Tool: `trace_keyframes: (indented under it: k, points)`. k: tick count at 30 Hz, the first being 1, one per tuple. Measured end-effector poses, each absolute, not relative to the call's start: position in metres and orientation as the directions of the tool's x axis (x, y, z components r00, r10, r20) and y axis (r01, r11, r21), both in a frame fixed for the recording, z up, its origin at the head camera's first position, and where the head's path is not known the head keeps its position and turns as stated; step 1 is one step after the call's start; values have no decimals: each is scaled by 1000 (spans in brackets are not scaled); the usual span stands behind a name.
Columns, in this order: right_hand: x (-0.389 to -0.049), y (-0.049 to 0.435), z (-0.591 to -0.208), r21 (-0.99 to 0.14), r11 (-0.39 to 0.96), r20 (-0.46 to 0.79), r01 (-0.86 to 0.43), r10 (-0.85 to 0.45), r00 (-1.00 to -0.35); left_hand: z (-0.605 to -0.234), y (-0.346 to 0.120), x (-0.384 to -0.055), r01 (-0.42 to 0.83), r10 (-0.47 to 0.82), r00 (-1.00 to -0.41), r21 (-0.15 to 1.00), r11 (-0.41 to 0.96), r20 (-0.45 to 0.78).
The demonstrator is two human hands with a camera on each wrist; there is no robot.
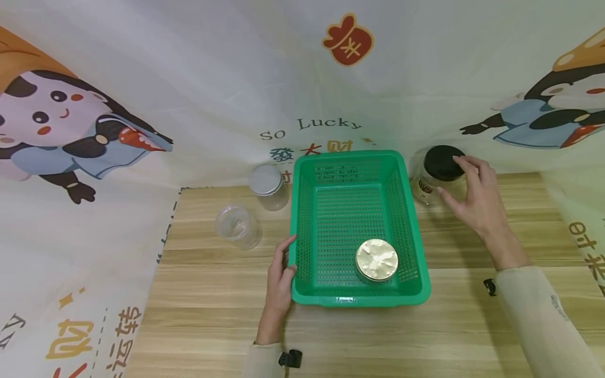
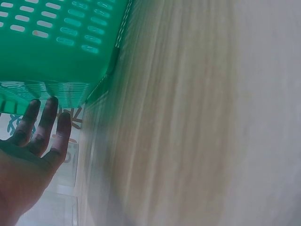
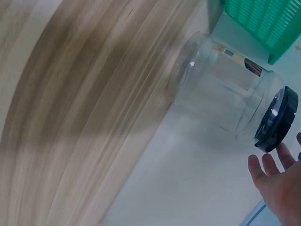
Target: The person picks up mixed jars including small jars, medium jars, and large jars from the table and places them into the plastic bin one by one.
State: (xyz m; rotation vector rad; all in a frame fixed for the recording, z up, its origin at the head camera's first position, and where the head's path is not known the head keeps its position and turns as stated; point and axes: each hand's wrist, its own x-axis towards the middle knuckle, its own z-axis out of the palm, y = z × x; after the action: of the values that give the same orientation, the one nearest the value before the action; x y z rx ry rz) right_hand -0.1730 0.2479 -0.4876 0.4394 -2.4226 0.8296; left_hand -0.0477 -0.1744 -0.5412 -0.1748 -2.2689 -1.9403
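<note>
A green plastic basket (image 1: 350,301) with perforated walls sits on the wooden table in the head view. My left hand (image 1: 280,283) is at its left rim, fingertips and thumb against the outer side. The left wrist view shows those fingers (image 2: 46,129) spread and nearly straight under the basket's edge. Inside the basket, near its front right, stands a round container with a gold top (image 1: 376,260). To the right stands a clear jar (image 3: 218,89) with a black lid (image 1: 443,163). My right hand (image 1: 482,202) reaches it, thumb and fingers spread apart, fingertips right at the lid.
Left of the basket stand a clear jar with a silver lid (image 1: 266,180) and, nearer the front, an open-looking clear container (image 1: 240,228). A printed white cloth (image 1: 227,68) hangs behind the wooden table (image 1: 203,299) and down its sides.
</note>
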Motion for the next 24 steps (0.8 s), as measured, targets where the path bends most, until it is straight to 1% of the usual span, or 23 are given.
trace_keyframes:
  k: [7, 13, 24]
  points:
    - [-178, 247, -487, -490, 780, 519, -389, -98, -849, -541, -174, -47, 174, -18, -984, 972, 157, 179]
    - [-182, 247, -487, -510, 772, 504, -379, -89, -859, -541, -174, -47, 180, -20, -983, 972, 153, 185]
    - [-185, 248, -487, -561, 762, 441, -323, -55, -896, -541, -174, -48, 185, -23, -981, 972, 146, 191]
